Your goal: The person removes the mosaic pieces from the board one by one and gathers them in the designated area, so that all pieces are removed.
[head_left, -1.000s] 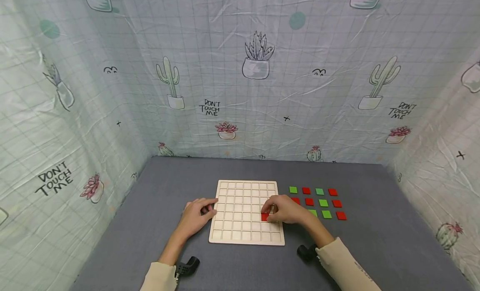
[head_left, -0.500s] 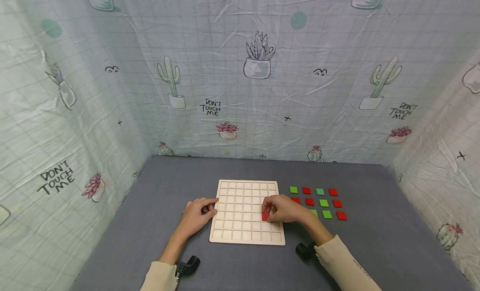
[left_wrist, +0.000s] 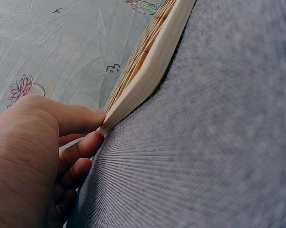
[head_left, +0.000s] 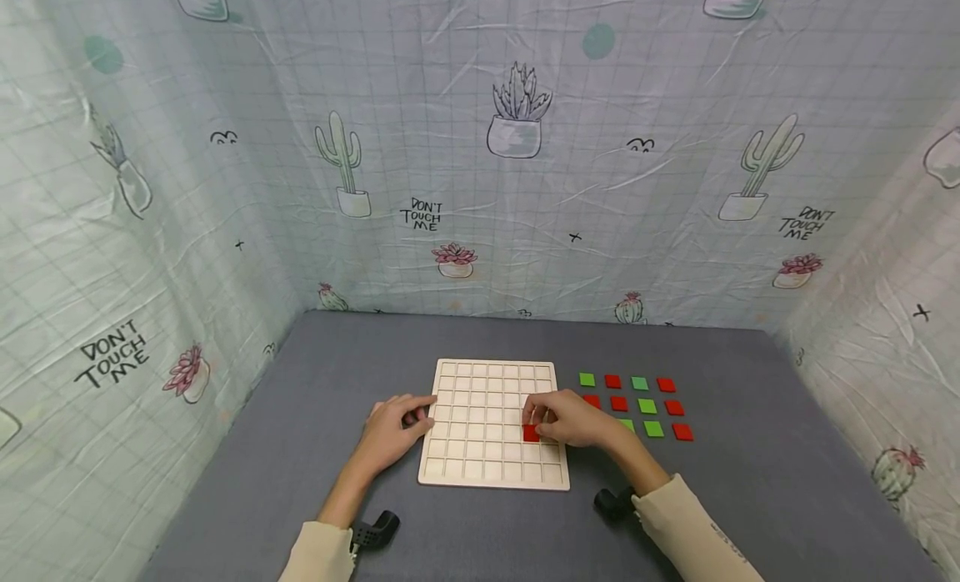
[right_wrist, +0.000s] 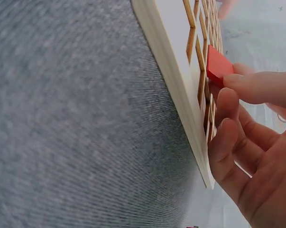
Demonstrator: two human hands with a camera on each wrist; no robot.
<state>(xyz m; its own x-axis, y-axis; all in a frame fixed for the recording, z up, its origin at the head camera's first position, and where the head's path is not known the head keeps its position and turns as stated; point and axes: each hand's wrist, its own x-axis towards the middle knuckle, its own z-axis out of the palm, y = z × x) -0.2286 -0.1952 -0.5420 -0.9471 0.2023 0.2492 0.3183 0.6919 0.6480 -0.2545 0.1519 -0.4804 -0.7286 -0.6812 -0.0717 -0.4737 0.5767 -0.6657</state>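
Observation:
A square wooden grid board (head_left: 474, 449) lies in front of me. My left hand (head_left: 390, 430) steadies its left edge, thumb and forefinger spread apart along the rim; the other fingers are bent below, as the left wrist view shows. At the board's right side, my right hand (head_left: 572, 417) pinches a red square tile (head_left: 530, 433) over one of the cells. In the right wrist view the same red tile (right_wrist: 218, 65) stands tilted at the grid, with the thumb on its near edge. The remaining right fingers curl beneath, close to the board.
Red tiles (head_left: 683, 432) and green tiles (head_left: 654, 429) lie in rows right of the board, partly hidden by the right hand. A grey cloth (head_left: 337, 357) covers the table. Patterned curtains (head_left: 420, 298) enclose the back and sides.
The red tile in my right hand shifts its tilt slightly over the same cell. The left hand and board stay in place.

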